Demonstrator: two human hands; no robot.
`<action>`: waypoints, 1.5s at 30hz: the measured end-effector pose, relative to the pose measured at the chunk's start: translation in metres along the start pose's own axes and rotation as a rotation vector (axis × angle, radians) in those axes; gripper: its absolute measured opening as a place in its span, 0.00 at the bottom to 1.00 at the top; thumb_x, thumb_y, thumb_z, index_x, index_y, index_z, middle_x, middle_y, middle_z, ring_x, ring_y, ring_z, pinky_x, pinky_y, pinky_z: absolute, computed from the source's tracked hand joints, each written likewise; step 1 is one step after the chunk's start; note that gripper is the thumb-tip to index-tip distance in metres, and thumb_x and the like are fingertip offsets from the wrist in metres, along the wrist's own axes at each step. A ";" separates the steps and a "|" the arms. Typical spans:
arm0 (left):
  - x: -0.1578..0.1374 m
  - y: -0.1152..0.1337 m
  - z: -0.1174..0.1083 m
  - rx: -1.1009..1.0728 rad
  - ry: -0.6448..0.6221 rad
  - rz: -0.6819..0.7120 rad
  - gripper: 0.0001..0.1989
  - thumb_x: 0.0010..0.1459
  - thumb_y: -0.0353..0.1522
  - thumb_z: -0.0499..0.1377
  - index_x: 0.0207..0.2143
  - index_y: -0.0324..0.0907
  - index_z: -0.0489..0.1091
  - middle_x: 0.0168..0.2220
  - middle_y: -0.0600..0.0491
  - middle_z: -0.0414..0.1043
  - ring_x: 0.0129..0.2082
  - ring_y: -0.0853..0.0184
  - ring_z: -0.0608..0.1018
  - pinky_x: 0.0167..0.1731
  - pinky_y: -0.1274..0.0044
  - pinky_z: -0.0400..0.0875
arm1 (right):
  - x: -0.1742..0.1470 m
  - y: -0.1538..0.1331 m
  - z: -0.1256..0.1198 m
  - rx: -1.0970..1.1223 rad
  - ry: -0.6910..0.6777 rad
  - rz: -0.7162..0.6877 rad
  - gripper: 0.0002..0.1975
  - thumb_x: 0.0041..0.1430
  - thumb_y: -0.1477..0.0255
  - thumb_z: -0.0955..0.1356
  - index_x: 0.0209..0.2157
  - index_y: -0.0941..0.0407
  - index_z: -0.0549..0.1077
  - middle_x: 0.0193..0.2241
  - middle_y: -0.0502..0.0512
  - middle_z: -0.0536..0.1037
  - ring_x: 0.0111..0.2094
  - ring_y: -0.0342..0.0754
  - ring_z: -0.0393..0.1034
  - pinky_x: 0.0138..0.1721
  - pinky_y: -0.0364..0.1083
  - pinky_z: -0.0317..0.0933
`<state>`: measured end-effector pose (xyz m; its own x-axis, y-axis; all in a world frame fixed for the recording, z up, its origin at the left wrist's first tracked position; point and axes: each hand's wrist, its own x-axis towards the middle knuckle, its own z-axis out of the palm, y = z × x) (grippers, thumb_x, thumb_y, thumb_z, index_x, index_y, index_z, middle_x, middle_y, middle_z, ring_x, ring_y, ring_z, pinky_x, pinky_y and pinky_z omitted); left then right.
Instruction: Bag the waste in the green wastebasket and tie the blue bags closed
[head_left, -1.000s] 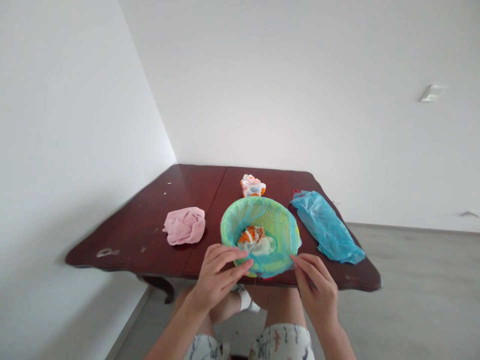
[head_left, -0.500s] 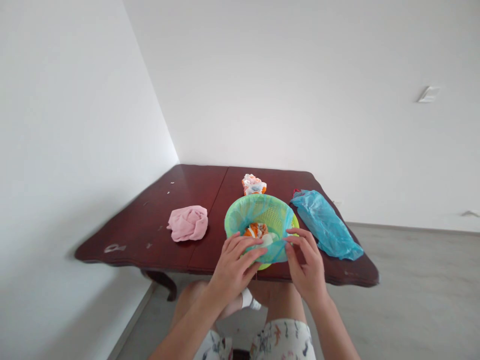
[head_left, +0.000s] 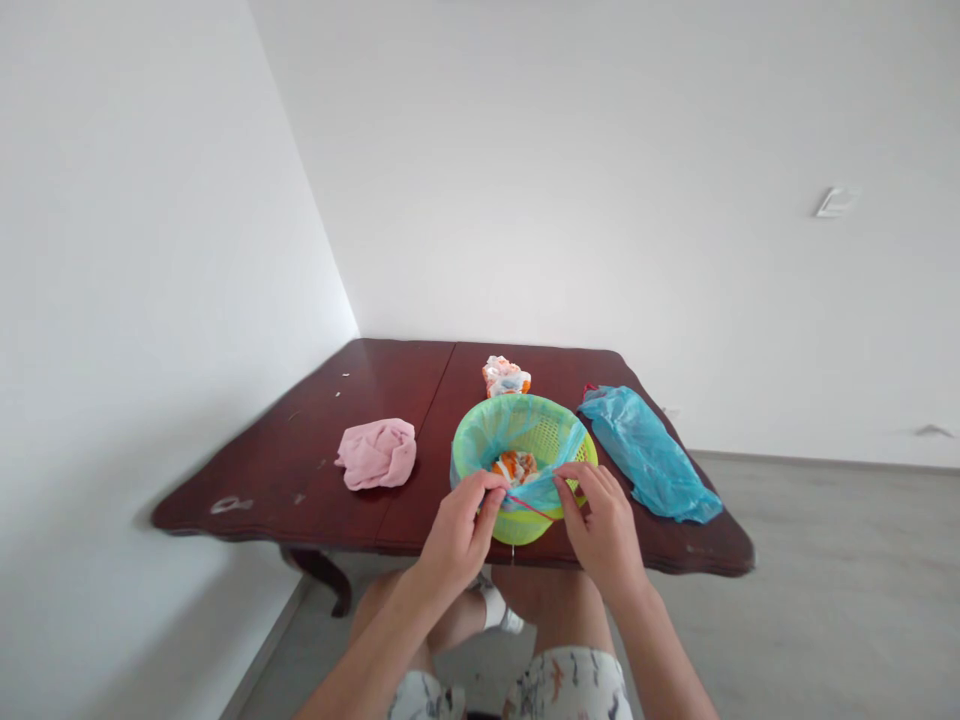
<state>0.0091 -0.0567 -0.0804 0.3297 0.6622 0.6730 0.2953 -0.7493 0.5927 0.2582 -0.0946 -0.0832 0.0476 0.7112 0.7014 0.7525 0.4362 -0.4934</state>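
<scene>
A light-green plastic basket (head_left: pixel 517 527) stands near the table's front edge, with a thin blue plastic bag (head_left: pixel 491 430) lining part of its inside. My left hand (head_left: pixel 463 520) pinches the bag's near edge at the front left of the basket. My right hand (head_left: pixel 600 515) pinches the same edge a little to the right. Between the two hands runs a red drawstring (head_left: pixel 531 508) along the bag's edge. Inside the basket lies a crumpled orange-and-white wrapper (head_left: pixel 516 466), partly covered by the bag.
On the dark red wooden table (head_left: pixel 300 460), a folded pink cloth (head_left: pixel 376 454) lies left of the basket. Behind it sits another crumpled orange-and-white wrapper (head_left: pixel 505 376). A second blue plastic bag (head_left: pixel 649 455) is spread at the right. White walls rise behind and to the left.
Both hands have shifted slightly left and the bag's near edge has been lifted and drawn back over the basket. The red drawstring now shows between them.
</scene>
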 end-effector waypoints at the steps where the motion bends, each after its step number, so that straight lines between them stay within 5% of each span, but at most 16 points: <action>1: 0.003 0.000 -0.004 0.011 -0.025 0.011 0.09 0.88 0.35 0.56 0.53 0.48 0.76 0.45 0.51 0.86 0.45 0.63 0.89 0.49 0.72 0.83 | 0.001 0.000 0.000 -0.014 0.004 -0.004 0.07 0.86 0.70 0.68 0.49 0.49 0.80 0.45 0.56 0.89 0.46 0.57 0.83 0.51 0.57 0.72; 5: 0.017 -0.002 -0.027 0.130 -0.222 0.171 0.14 0.79 0.44 0.70 0.59 0.50 0.76 0.50 0.50 0.86 0.50 0.56 0.89 0.54 0.66 0.84 | 0.002 0.007 -0.001 -0.045 0.027 0.025 0.09 0.86 0.67 0.68 0.48 0.49 0.81 0.42 0.55 0.89 0.43 0.57 0.83 0.47 0.55 0.71; 9: 0.024 -0.004 -0.041 0.157 -0.343 0.155 0.18 0.81 0.31 0.67 0.68 0.52 0.74 0.57 0.50 0.86 0.57 0.57 0.89 0.62 0.65 0.83 | 0.001 0.012 -0.005 0.004 0.086 0.101 0.09 0.86 0.64 0.67 0.50 0.49 0.79 0.43 0.56 0.89 0.42 0.57 0.84 0.45 0.54 0.73; 11: 0.026 -0.004 -0.042 0.102 -0.326 0.126 0.19 0.82 0.27 0.63 0.69 0.52 0.73 0.60 0.49 0.86 0.60 0.59 0.89 0.64 0.67 0.83 | 0.002 0.005 -0.006 0.030 0.045 0.052 0.10 0.84 0.61 0.69 0.57 0.49 0.78 0.49 0.58 0.89 0.49 0.60 0.84 0.51 0.57 0.76; 15: 0.030 0.000 -0.033 0.091 -0.236 0.080 0.17 0.81 0.26 0.61 0.65 0.52 0.75 0.60 0.50 0.89 0.58 0.58 0.91 0.62 0.66 0.85 | 0.001 -0.015 0.002 -0.023 -0.110 -0.103 0.33 0.71 0.57 0.81 0.71 0.46 0.74 0.62 0.62 0.85 0.63 0.69 0.79 0.66 0.68 0.70; 18: 0.036 -0.001 -0.027 0.138 -0.238 0.113 0.16 0.82 0.28 0.61 0.66 0.51 0.75 0.59 0.50 0.90 0.56 0.57 0.92 0.60 0.65 0.86 | 0.001 -0.014 0.009 -0.077 -0.071 -0.089 0.19 0.75 0.69 0.75 0.64 0.46 0.79 0.55 0.59 0.85 0.57 0.65 0.80 0.61 0.66 0.70; 21: 0.041 -0.011 -0.036 0.266 -0.250 0.192 0.16 0.82 0.27 0.61 0.66 0.51 0.76 0.58 0.51 0.90 0.55 0.56 0.91 0.58 0.64 0.86 | 0.004 0.004 0.004 -0.080 0.012 -0.045 0.16 0.74 0.80 0.67 0.55 0.49 0.81 0.50 0.59 0.84 0.52 0.62 0.79 0.56 0.62 0.71; 28: 0.047 -0.051 -0.085 0.446 -0.195 0.237 0.22 0.76 0.20 0.56 0.62 0.50 0.79 0.55 0.50 0.89 0.54 0.56 0.89 0.57 0.62 0.84 | 0.017 0.034 -0.027 -0.098 0.052 -0.014 0.11 0.85 0.71 0.67 0.52 0.48 0.83 0.49 0.58 0.85 0.50 0.60 0.79 0.53 0.59 0.71; 34: 0.066 -0.072 -0.105 0.484 -0.015 0.104 0.10 0.78 0.31 0.61 0.53 0.47 0.83 0.49 0.46 0.89 0.50 0.50 0.86 0.52 0.61 0.81 | 0.033 0.045 -0.027 -0.059 0.077 0.000 0.12 0.87 0.68 0.66 0.51 0.49 0.82 0.48 0.59 0.83 0.50 0.59 0.80 0.53 0.58 0.73; 39: 0.081 -0.085 -0.108 0.216 -0.077 -0.203 0.17 0.79 0.48 0.64 0.45 0.46 0.84 0.35 0.52 0.85 0.34 0.58 0.82 0.37 0.71 0.76 | 0.055 0.050 -0.033 -0.077 0.163 0.075 0.14 0.87 0.62 0.66 0.53 0.50 0.84 0.48 0.60 0.83 0.47 0.57 0.81 0.50 0.55 0.75; 45: 0.092 -0.111 -0.090 -0.363 -0.111 -0.343 0.32 0.74 0.62 0.67 0.55 0.43 0.83 0.54 0.41 0.89 0.52 0.50 0.90 0.56 0.61 0.86 | 0.055 0.080 -0.020 0.181 0.164 0.271 0.20 0.84 0.51 0.69 0.49 0.53 0.83 0.42 0.58 0.86 0.31 0.53 0.82 0.36 0.51 0.76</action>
<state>-0.0742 0.0870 -0.0439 0.3673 0.8517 0.3738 0.0791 -0.4290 0.8998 0.3342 -0.0316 -0.0736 0.3448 0.7228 0.5989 0.5706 0.3452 -0.7451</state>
